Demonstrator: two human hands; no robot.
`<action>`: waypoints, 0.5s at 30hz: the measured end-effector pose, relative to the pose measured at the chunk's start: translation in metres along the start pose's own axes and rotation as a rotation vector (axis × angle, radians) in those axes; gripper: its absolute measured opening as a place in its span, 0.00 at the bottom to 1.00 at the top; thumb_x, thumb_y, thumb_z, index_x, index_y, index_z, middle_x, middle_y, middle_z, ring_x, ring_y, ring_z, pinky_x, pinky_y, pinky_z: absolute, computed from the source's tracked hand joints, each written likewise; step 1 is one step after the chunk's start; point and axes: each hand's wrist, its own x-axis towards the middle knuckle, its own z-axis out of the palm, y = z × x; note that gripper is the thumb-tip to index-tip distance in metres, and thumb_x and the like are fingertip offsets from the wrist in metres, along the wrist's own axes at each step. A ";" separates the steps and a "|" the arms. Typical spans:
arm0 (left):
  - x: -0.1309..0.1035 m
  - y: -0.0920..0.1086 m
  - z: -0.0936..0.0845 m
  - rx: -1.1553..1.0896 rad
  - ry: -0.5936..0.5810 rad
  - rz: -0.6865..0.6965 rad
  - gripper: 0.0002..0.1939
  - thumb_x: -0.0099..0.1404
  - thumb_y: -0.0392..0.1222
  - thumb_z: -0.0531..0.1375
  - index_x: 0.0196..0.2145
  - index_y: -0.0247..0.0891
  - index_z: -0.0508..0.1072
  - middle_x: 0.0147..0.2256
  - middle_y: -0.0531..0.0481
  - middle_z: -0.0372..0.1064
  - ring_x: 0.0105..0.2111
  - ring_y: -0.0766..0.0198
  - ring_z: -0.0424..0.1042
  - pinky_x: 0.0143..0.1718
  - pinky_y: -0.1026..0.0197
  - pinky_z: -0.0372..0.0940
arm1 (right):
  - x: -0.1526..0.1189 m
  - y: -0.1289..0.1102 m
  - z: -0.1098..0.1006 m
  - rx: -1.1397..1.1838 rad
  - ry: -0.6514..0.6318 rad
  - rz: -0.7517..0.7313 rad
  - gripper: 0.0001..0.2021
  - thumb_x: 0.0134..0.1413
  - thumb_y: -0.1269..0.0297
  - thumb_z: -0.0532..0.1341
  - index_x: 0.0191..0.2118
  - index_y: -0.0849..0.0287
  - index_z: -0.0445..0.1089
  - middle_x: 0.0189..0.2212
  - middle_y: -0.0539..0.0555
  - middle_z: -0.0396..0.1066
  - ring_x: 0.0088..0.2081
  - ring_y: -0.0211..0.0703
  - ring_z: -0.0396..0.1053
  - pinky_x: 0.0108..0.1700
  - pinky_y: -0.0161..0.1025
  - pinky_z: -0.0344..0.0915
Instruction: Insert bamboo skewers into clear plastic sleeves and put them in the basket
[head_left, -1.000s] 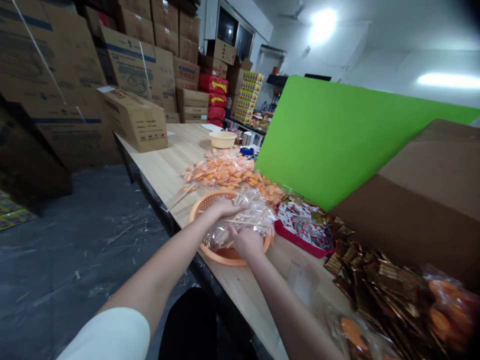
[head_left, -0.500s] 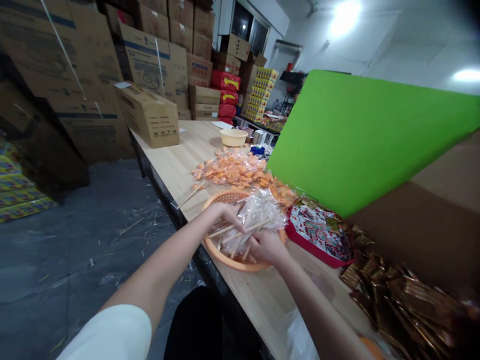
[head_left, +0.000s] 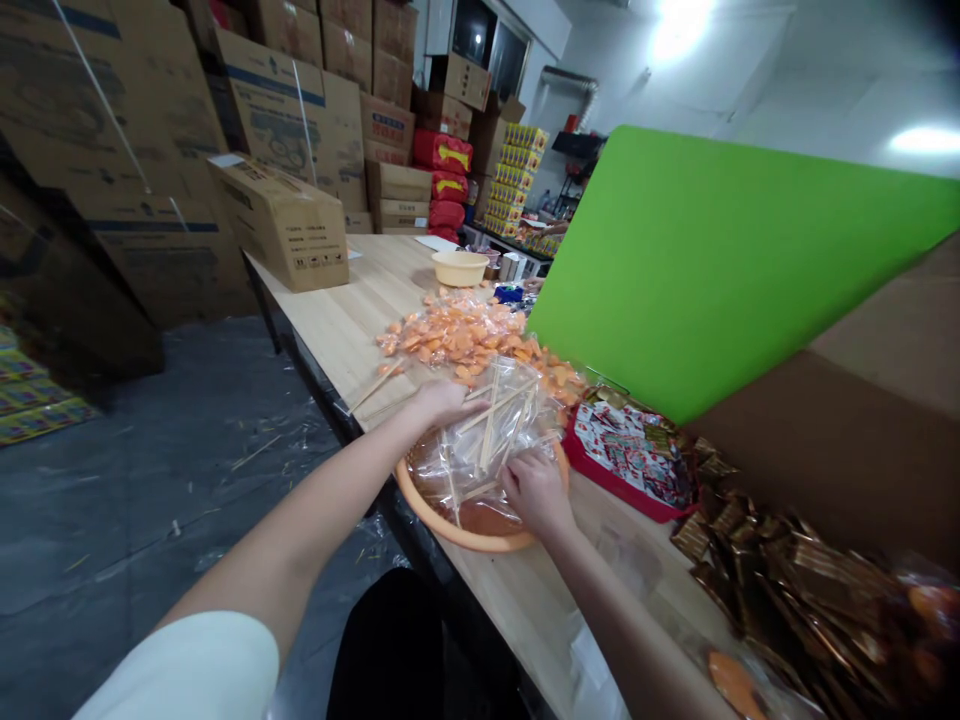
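Observation:
An orange plastic basket stands at the table's near edge. Over it lies a heap of clear plastic bags, with several thin wooden sticks among them. My left hand is closed on the far left part of the heap, its fingers partly hidden by plastic. At the right side my right hand has its fingers curled onto the bags. Behind the basket spreads a pile of orange pieces in clear wrapping.
To the right are a red tray of printed packets and a pile of brown-gold packets. A green panel rises behind them. A carton and a cream bowl stand farther along the wooden table.
The bags and sticks have been lifted and spread above the basket, baring more of its inside at the front. My left hand has moved slightly up and left. The view has shifted slightly.

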 end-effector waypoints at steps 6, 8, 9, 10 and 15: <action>0.005 -0.003 -0.006 -0.079 -0.070 0.024 0.18 0.50 0.58 0.60 0.27 0.40 0.74 0.29 0.48 0.74 0.31 0.58 0.70 0.35 0.63 0.61 | -0.003 -0.001 -0.003 -0.004 0.096 0.081 0.12 0.56 0.67 0.51 0.28 0.60 0.69 0.28 0.56 0.69 0.38 0.46 0.63 0.44 0.42 0.57; 0.000 -0.001 0.002 -0.121 -0.067 0.009 0.15 0.48 0.54 0.62 0.24 0.39 0.74 0.27 0.48 0.74 0.30 0.58 0.70 0.34 0.62 0.62 | -0.004 -0.007 -0.003 -0.010 0.137 0.149 0.12 0.56 0.65 0.52 0.41 0.62 0.68 0.38 0.60 0.68 0.44 0.50 0.61 0.47 0.46 0.56; -0.002 0.001 0.007 -0.147 -0.045 0.000 0.15 0.49 0.53 0.62 0.24 0.38 0.74 0.28 0.47 0.74 0.31 0.57 0.70 0.35 0.62 0.62 | -0.005 -0.011 -0.003 -0.009 0.118 0.151 0.15 0.54 0.64 0.53 0.46 0.62 0.66 0.44 0.62 0.67 0.48 0.52 0.60 0.49 0.47 0.56; -0.004 0.003 0.012 -0.177 -0.012 -0.007 0.15 0.50 0.53 0.61 0.27 0.37 0.74 0.30 0.45 0.74 0.33 0.57 0.71 0.37 0.61 0.62 | -0.006 -0.015 -0.002 -0.006 0.071 0.129 0.18 0.53 0.64 0.55 0.50 0.62 0.63 0.48 0.63 0.64 0.50 0.53 0.58 0.50 0.48 0.55; -0.008 0.003 0.014 -0.353 0.197 -0.068 0.16 0.58 0.43 0.56 0.44 0.36 0.70 0.42 0.43 0.72 0.38 0.59 0.71 0.39 0.60 0.65 | -0.011 -0.034 -0.004 0.022 -0.144 0.068 0.15 0.52 0.63 0.56 0.47 0.57 0.66 0.48 0.61 0.65 0.52 0.53 0.57 0.48 0.47 0.57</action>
